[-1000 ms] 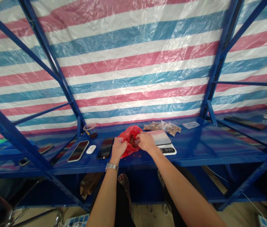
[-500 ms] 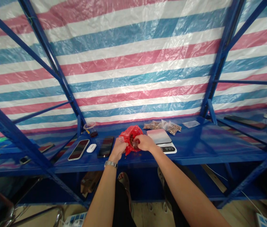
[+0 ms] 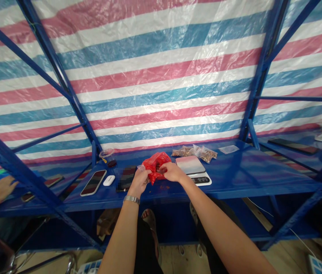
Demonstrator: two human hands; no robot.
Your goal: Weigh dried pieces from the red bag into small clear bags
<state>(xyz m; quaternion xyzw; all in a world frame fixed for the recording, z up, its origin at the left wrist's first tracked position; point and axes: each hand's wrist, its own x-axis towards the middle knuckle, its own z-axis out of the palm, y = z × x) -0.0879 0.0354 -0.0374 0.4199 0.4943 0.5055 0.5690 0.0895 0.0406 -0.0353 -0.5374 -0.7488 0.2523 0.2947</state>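
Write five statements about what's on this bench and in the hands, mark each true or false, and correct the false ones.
1. The left hand holds the edge of the red bag. True.
2. The right hand rests on the scale. False: the right hand has its fingers at the red bag's opening.
3. Two filled clear bags lie behind the scale. True.
4. The watch is on the right wrist. False: the watch is on the left wrist.
5. The white case lies between two phones. True.
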